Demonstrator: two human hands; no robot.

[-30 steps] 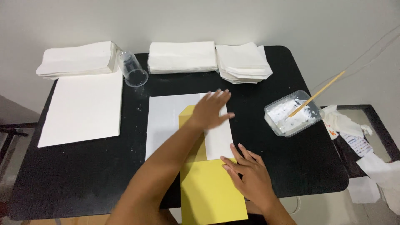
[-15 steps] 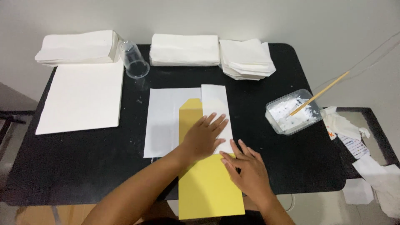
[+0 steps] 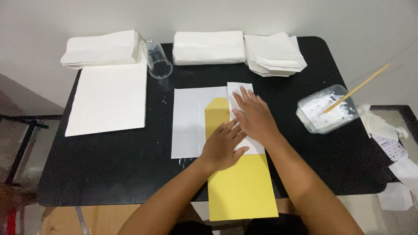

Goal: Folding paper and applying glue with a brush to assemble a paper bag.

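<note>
White paper sheet (image 3: 191,122) lies flat at the centre of the black tabletop (image 3: 109,174), with 1 long yellow card (image 3: 241,187) laid over its right part; the card's near end overhangs the tabletop's front edge. A folded white flap (image 3: 238,89) covers the card's far right side.

Left hand (image 3: 223,147): fingers spread, palm down on the yellow card beside the flap's edge. Judged to be pinning the card so it cannot slide.

Right hand (image 3: 254,116): fingers spread, flat on the white flap, touching the left hand. Judged to be pressing the fold down against the card. Neither hand pinches anything.

Surroundings: 1 large white sheet stack (image 3: 111,100) lies to the left. 3 piles of folded white paper (image 3: 209,47) line the far edge. 1 clear plastic cup (image 3: 156,60) lies tipped on its side between 2 of them. At right, a clear tub of white paste (image 3: 326,111) holds a wooden stick (image 3: 357,88), leaning outward, near the right hand.
</note>
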